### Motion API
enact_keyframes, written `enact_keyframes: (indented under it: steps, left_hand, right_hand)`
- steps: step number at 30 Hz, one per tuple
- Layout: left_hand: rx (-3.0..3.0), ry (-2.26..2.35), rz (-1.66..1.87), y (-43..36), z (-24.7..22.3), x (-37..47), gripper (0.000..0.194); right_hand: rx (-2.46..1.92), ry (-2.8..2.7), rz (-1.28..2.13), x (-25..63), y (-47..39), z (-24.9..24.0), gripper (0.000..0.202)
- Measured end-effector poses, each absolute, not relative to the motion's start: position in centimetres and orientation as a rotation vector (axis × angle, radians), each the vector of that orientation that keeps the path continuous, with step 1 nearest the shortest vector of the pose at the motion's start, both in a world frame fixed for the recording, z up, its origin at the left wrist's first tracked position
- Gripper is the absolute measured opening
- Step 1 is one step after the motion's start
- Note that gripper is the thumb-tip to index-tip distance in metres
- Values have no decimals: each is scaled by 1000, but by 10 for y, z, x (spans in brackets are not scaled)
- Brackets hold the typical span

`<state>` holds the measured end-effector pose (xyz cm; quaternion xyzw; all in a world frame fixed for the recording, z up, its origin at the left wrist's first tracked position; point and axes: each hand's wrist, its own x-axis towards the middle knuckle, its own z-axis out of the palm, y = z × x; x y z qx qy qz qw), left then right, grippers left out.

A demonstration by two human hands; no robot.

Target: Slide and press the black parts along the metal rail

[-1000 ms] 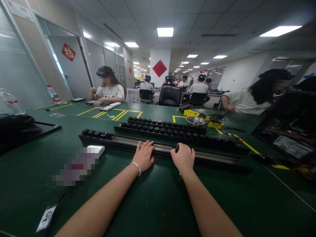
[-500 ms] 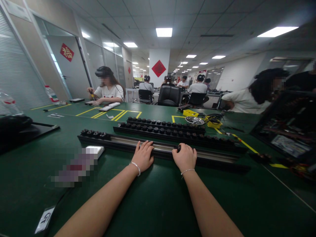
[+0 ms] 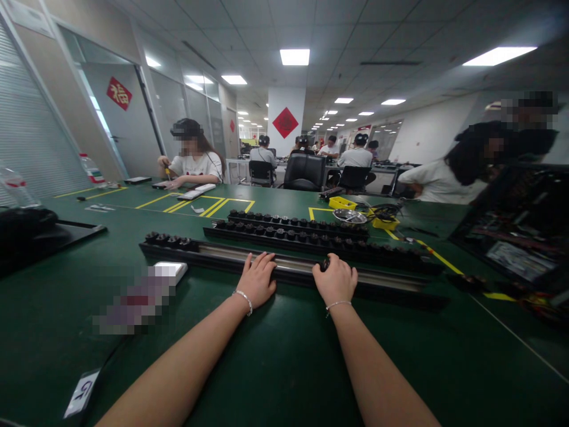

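Curled right hand (image 3: 336,279) grips one half-hidden black piece (image 3: 326,263), left hand (image 3: 258,280) spread on the nearest of three rails (image 3: 294,271)!

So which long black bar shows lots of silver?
The long black front rail, where the left hand and right hand are. Its silvery channel is mostly bare; the black middle rail and black back rail carry rows of dark knobs.

Near rail (image 3: 293,274): outer walls matt black, plastic or painted metal, cannot tell which; inner channel (image 3: 291,263) looks like smooth, shiny bare metal. Tabletop (image 3: 284,356): smooth, faint sheen. Round dish (image 3: 351,222): polished metal. Yellow bin (image 3: 341,206): plastic. Chair (image 3: 304,172): glossy, leather-like.
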<state>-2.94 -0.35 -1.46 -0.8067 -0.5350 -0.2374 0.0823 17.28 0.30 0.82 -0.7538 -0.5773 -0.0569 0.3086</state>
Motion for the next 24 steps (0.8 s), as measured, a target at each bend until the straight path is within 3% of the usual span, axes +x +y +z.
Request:
enact_keyframes:
  steps: [24]
  left_hand:
    - [-2397,-1593,-729,-4,-14,-29,33]
  right_hand:
    - [-2033,-1639,-78,195,-1,16,30]
